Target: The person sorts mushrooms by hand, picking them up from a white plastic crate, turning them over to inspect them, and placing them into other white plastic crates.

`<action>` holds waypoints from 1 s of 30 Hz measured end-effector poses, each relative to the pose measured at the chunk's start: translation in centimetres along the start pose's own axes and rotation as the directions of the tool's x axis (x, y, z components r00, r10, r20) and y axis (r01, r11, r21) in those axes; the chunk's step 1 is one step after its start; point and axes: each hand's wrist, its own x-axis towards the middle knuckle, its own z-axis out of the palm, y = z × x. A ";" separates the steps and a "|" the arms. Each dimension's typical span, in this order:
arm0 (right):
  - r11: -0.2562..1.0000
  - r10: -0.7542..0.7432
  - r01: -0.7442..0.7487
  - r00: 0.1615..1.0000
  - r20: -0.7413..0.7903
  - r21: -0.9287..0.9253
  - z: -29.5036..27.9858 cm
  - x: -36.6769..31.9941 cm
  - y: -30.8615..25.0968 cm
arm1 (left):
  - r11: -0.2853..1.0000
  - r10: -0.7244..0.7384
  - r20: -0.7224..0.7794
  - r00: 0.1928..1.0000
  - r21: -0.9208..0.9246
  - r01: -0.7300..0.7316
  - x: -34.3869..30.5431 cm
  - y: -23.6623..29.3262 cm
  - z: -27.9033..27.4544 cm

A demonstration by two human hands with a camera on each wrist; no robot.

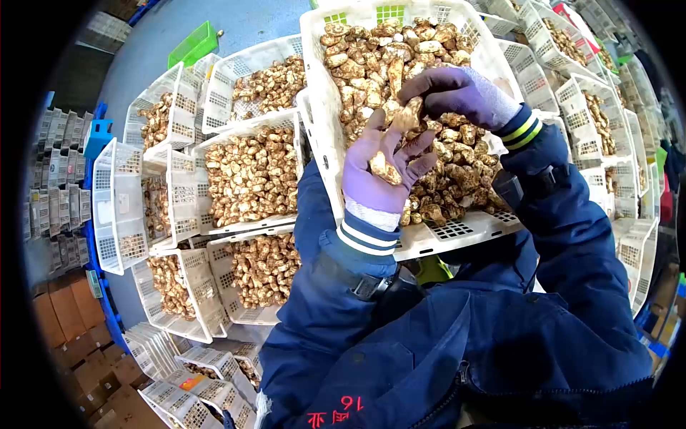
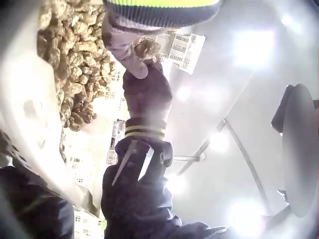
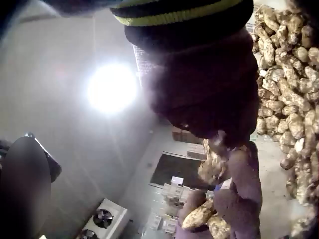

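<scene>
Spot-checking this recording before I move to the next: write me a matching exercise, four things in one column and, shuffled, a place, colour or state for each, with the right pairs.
Things
1. Left hand
2. Right hand
3. Green basket
4. Number 16

Places, colours, states
A. Red, on the dark blue jacket
B. Back of the hand showing, fingers pinching a knobbly piece
C. On the blue floor
D. Palm showing, a brown-and-white piece lying on it

Right pairs: 1-D; 2-B; 3-C; 4-A
</scene>
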 end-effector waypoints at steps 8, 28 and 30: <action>0.751 -0.142 0.109 0.990 0.002 -0.652 3.2 7.2 10.8 | 0.999 0.047 0.084 0.995 -0.032 -0.044 0.0 0.7 0.2; 0.688 -0.599 0.261 0.731 -0.327 -0.677 4.1 -2.4 -4.6 | 0.981 0.097 0.209 0.973 -0.184 -0.058 -0.4 1.3 0.3; 0.544 -0.632 0.133 0.714 -0.301 -0.828 0.2 -2.6 -4.1 | 0.960 0.137 0.225 0.965 -0.272 -0.073 -0.3 2.2 -0.2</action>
